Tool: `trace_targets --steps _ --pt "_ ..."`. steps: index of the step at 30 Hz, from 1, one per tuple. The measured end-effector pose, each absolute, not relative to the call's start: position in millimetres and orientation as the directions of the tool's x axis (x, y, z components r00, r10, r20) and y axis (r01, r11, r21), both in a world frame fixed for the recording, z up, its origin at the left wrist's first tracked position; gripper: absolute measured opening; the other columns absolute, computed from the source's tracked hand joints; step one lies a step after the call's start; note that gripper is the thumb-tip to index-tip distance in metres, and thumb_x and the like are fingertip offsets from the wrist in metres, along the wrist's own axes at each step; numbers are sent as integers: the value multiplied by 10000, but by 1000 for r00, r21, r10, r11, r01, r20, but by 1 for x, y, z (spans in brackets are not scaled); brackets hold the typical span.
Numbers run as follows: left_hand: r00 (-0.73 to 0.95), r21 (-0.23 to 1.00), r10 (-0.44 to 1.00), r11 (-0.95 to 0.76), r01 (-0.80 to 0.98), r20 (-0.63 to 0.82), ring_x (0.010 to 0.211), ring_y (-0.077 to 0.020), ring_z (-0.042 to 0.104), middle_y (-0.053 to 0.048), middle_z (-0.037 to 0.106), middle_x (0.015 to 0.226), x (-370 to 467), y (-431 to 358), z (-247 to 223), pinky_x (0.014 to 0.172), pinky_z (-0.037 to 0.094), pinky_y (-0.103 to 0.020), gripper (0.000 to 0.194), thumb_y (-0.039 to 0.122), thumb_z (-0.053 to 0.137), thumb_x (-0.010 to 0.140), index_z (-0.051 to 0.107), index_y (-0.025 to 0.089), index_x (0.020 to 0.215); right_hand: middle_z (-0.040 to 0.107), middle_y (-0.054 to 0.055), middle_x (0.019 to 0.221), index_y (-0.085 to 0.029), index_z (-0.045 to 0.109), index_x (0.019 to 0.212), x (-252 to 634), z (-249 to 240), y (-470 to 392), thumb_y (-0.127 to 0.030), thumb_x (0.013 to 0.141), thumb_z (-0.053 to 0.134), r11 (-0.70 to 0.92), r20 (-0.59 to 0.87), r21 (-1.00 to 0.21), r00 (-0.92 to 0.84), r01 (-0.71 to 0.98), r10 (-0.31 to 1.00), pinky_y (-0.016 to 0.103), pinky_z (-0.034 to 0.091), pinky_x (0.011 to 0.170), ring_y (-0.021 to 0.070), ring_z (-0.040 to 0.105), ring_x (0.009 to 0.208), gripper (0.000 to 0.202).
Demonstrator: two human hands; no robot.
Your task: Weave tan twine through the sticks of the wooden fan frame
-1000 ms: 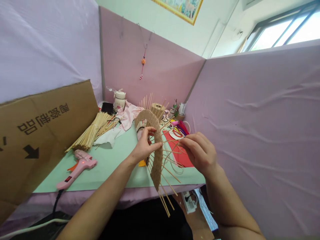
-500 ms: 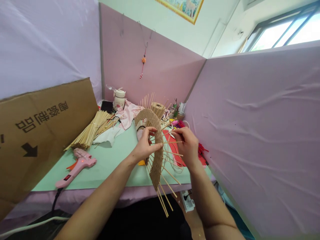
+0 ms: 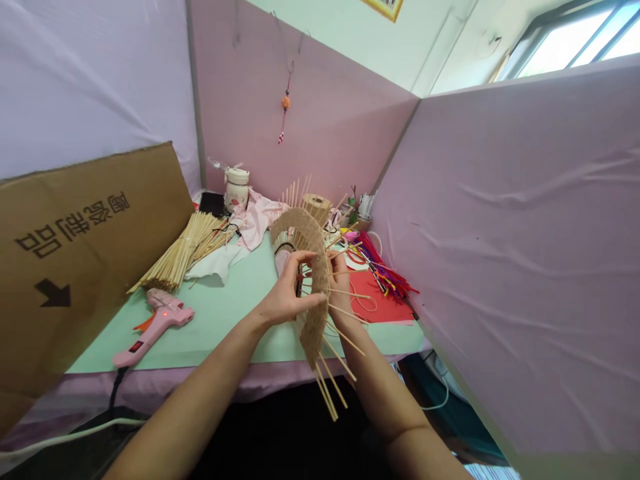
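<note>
A curved tan woven band (image 3: 314, 320) with thin wooden sticks (image 3: 345, 363) sticking out along its edges stands upright in front of me. My left hand (image 3: 291, 290) grips it from the left, thumb laid across its face and fingers reaching behind. On the other side, my right hand (image 3: 341, 283) is up against the band's edge among the sticks, its fingertips partly hidden behind the band. Several sticks cross in front of that hand and wrist.
A pink glue gun (image 3: 153, 327) lies on the left, beside a bundle of sticks (image 3: 177, 250) and a cardboard sheet (image 3: 90, 267). Behind are a white bottle (image 3: 236, 190) and pink cloth (image 3: 257, 217). Red paper (image 3: 383, 300) and colourful fuzzy stems (image 3: 383, 267) lie on the right.
My right hand has moved left, from the stick ends in to the band's edge. The left hand keeps its hold, and the view has shifted slightly.
</note>
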State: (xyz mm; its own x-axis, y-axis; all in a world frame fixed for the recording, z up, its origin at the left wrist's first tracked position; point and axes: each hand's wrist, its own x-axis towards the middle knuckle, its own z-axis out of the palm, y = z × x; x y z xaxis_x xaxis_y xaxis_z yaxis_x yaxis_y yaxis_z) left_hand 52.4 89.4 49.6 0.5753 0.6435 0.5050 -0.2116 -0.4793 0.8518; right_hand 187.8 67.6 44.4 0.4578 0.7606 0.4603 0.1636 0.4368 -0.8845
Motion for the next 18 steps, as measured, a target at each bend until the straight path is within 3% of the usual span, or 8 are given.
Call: trace_targets --steps 4,9,13,18 --pt "637 821 577 -546 -165 512 1405 -314 295 -120 269 1510 46 82 47 1096 350 -445 915 391 805 682 282 286 1426 531 -25 808 -227 471 913 183 45 64 -414 858 559 429 414 -900 459 76 786 246 462 619 121 515 691 214" --pt "605 831 614 -534 -155 507 1394 -288 326 -118 279 1510 45 79 48 1076 379 -425 798 400 755 749 318 291 1407 532 -23 793 -227 446 876 180 47 66 -412 861 546 428 426 -898 451 104 784 250 463 616 121 531 681 211" --pt "596 831 614 -527 -178 517 1392 -292 324 -117 283 1502 43 81 48 1057 402 -411 810 365 771 720 337 290 1400 533 -26 777 -230 438 885 179 46 67 -415 889 515 441 452 -888 439 134 777 252 463 611 120 523 654 200" --pt "576 861 647 -443 -249 499 1321 -273 404 -109 379 1426 39 85 51 990 456 -395 624 319 632 801 374 271 1367 539 -8 782 -235 463 905 178 48 65 -442 922 451 392 508 -855 401 339 762 269 463 621 144 531 681 208"
